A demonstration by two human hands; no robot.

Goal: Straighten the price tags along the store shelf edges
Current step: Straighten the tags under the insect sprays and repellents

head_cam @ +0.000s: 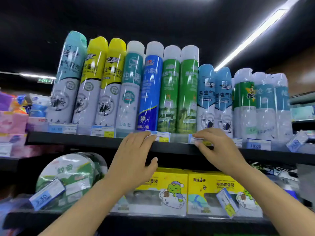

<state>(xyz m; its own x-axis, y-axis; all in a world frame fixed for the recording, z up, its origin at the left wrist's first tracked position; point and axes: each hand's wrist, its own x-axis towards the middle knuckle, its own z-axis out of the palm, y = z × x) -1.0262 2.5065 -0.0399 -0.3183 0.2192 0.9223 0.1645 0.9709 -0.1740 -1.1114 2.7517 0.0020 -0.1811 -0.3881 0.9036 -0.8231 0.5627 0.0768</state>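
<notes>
Several price tags sit in clear holders along the upper black shelf edge (88,141). My left hand (134,155) reaches up with straight fingers whose tips touch the left end of a white and blue tag (162,136). My right hand (216,147) pinches another tag (196,139) between thumb and fingers, hiding most of it. More tags (103,131) (258,144) line the same edge, and one at the far right (296,142) hangs tilted. On the lower shelf two tags (46,195) (227,202) are skewed.
Tall aerosol spray cans (150,87) stand tight together on the upper shelf right behind the tags. Below are a round coil pack (71,169) and yellow boxes (170,188). Pink and purple packs (12,120) fill the left shelving. A ceiling light strip (252,36) runs overhead.
</notes>
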